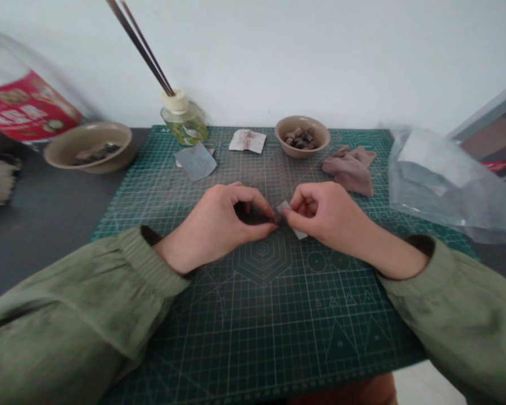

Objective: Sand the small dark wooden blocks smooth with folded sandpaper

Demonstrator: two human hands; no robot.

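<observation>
My left hand pinches a small dark block between thumb and fingertips, just above the green cutting mat. Much of the block is hidden by those fingertips. Opposite it, my right hand grips a narrow grey strip of sandpaper between thumb and bent fingers. One end of the strip meets the block or lies right beside it; I cannot tell which. Beyond my hands, a tan bowl holds several small brown and dark blocks. A crumpled mauve cloth lies near my right hand.
Grey sandpaper sheets and a stained white piece lie at the mat's back. A reed diffuser stands near the wall. Left are another bowl with dark pieces and a red-labelled package. A clear plastic bag covers the right.
</observation>
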